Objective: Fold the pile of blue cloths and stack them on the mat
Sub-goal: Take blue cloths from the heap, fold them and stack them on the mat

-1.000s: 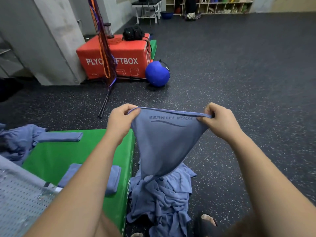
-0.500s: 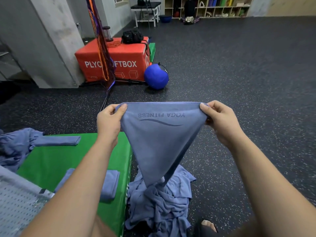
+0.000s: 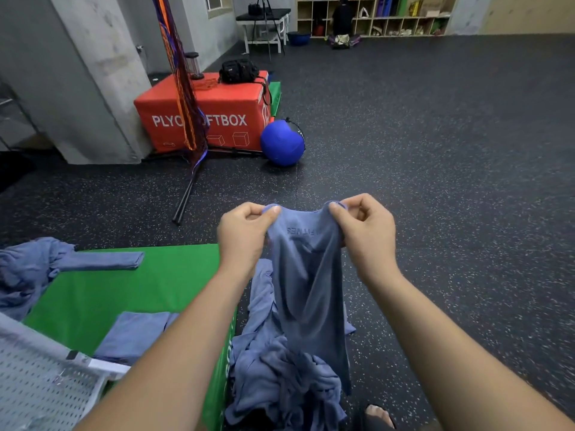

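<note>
I hold one blue cloth (image 3: 306,275) up in front of me by its top edge. My left hand (image 3: 244,233) pinches the left corner and my right hand (image 3: 364,231) pinches the right corner, close together. The cloth hangs down in folds onto the loose pile of blue cloths (image 3: 280,377) on the floor. Left of the pile lies the green mat (image 3: 130,290). A folded blue cloth (image 3: 130,334) rests on the mat's near part, and another folded one (image 3: 99,259) lies at its far edge.
More crumpled blue cloths (image 3: 21,275) sit at the mat's left end. A white perforated basket (image 3: 40,381) is at bottom left. A red plyo box (image 3: 211,116), a blue ball (image 3: 281,143) and a black stand's legs (image 3: 186,194) stand ahead on the dark floor.
My hands have come together, so the top edge that was stretched wide is now bunched and the cloth hangs narrower. Both hands have dropped lower in the view.
</note>
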### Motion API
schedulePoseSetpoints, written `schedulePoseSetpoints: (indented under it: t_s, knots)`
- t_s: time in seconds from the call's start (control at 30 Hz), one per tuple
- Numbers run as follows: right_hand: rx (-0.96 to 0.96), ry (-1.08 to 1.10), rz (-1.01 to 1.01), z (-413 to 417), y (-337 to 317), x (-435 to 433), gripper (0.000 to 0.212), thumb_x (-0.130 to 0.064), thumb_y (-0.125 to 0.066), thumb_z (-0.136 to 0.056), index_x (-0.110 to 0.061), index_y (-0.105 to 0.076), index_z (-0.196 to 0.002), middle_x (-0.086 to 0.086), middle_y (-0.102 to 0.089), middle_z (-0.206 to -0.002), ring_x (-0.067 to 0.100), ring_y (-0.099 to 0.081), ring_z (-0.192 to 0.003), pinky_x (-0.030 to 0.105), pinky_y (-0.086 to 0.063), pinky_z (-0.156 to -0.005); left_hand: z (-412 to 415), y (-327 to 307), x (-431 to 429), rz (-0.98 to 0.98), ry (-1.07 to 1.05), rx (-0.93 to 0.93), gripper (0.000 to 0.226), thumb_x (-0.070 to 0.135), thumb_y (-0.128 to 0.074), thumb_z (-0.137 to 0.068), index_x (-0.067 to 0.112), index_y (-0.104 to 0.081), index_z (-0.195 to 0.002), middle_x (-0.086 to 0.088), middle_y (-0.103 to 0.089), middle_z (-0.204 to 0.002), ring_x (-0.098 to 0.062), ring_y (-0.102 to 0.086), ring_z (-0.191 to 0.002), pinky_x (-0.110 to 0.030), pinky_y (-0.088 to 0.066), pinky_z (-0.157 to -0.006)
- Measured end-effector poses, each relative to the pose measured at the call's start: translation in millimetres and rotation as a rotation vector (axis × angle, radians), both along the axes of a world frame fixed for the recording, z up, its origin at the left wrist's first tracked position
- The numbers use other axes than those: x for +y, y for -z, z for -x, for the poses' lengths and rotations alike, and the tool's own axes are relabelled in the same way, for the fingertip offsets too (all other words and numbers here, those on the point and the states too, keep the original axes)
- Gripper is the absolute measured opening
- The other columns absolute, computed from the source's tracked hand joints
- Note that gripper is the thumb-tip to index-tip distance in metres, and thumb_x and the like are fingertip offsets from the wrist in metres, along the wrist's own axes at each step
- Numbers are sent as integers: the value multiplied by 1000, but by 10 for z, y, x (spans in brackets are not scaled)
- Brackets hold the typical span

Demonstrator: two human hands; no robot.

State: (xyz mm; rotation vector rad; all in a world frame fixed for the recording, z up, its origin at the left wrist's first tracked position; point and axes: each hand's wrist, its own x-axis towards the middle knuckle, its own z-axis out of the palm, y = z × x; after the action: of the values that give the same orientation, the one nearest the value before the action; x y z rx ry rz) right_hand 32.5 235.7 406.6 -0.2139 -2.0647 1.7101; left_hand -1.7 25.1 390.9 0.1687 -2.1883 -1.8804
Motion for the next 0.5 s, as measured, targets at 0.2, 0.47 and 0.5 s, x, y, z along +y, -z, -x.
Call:
schedulePoseSetpoints:
  t_s: [0.2, 0.47, 0.5]
  knots:
    - [-53, -91, -15, -94, 31, -261, 19, -38, -83, -87, -26, -70, -79, -6, -68, -64, 17, -63, -60, 58, -61, -67, -210, -105, 312, 67, 162, 15, 9, 26, -83, -93, 18, -83, -89, -1, -80, -77, -21, -76, -72, -38, -66, -68]
    - [-68, -193, 24, -172, -10, -340, 8, -26, -80, -93, -21, -77, -87, 1, -79, -77, 30, -78, -77, 55, -66, -70, -306, -188, 307, 247, 214, 79, 27, 36, -66, -93, 26, -84, -110, 17, -81, -100, -8, -76, -99, -43, -60, -95]
    - [-60, -210, 36, -192, -33, -348, 6, -20, -77, -95, -19, -78, -89, 2, -79, -76, 28, -78, -75, 54, -66, -70, -313, -200, 306, 257, 201, 93, 25, 34, -67, -94, 25, -84, -110, 17, -81, -100, -5, -75, -98, -42, -60, -96]
